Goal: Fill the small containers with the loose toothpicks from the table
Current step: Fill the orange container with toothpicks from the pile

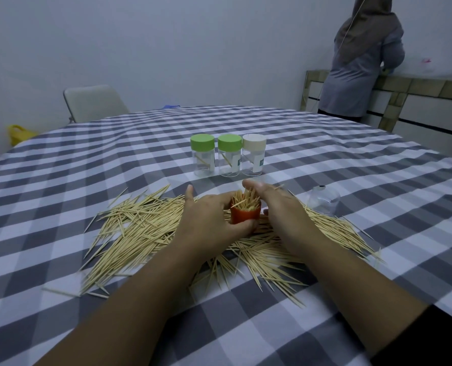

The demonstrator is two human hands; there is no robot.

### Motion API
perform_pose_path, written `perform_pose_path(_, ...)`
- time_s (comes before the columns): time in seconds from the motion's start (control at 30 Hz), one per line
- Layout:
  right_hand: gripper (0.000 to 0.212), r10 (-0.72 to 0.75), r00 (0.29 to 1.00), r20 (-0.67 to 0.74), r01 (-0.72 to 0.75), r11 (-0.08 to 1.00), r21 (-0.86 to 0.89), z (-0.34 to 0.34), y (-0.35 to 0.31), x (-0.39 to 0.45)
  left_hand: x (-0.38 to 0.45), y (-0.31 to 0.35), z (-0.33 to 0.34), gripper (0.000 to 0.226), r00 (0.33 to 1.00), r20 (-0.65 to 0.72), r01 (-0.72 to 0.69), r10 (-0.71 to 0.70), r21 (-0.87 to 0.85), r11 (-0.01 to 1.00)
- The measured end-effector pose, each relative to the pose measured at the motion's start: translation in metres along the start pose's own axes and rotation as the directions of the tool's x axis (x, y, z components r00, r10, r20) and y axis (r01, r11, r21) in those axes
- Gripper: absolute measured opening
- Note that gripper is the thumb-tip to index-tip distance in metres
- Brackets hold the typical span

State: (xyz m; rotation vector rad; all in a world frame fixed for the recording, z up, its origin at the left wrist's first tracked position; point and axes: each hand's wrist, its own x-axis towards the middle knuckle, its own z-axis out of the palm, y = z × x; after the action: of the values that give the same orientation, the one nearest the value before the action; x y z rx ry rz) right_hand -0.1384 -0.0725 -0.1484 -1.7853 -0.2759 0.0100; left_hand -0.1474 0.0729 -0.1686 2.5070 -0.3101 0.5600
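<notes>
Left hand gripping an orange container bristling with toothpicks, right hand cupped against its far side, grip unclear, both above the loose toothpicks strewn across the checked tabletop, three capped jars lined up just beyond

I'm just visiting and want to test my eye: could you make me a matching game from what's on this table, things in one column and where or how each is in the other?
Things:
1. orange cap
2. cream-lidded jar
3. clear jar without lid
4. loose toothpicks

Place or state:
A. lying scattered on the checked cloth
B. held in the left hand, packed with toothpicks
C. right end of the row of three jars
D. alone, to the right of the right hand

Pairs: 1-B, 2-C, 3-D, 4-A
</notes>
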Motion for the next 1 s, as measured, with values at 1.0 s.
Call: perform_pose_path(1.0, 0.028, -0.293, 0.952, -0.087, 0.293, 0.956, -0.005, 0.008, 0.011, 0.003, 0.001, -0.002, 0.003, 0.049, 0.999, 0.036, -0.021, 0.022, -0.022, 1.000)
